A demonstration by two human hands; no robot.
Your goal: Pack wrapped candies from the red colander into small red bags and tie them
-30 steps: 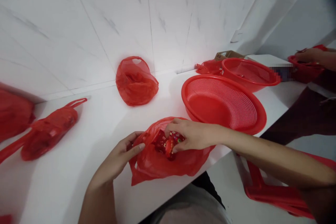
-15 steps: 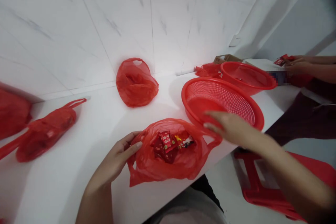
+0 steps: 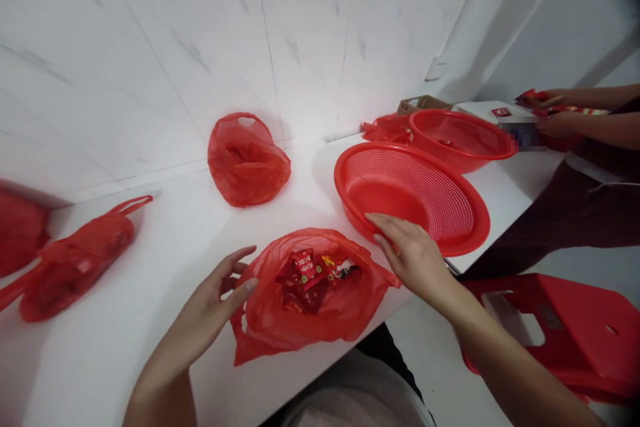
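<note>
An open red plastic bag (image 3: 320, 320) lies at the near edge of the white counter (image 3: 150, 333), with several small red packets (image 3: 305, 270) inside. My left hand (image 3: 213, 303) hovers at the bag's left edge, its fingers spread and its thumb just at the plastic, holding nothing. My right hand (image 3: 407, 253) lies flat with stretched fingers between the bag's right side and the near rim of a big red perforated basket (image 3: 470, 240), fingertips on that rim. The basket looks empty.
A second red basket (image 3: 460, 147) stands behind the first, with a cardboard box (image 3: 423, 103) beyond it. Filled red bags sit by the wall (image 3: 247, 163) and at the left (image 3: 75, 263). A red stool (image 3: 575, 327) is below right. Another person's hands (image 3: 555, 110) work at far right.
My right hand came out of the bag, leaving the packets inside, and swung right to the basket rim. My left hand loosened from the bag's edge and spread its fingers.
</note>
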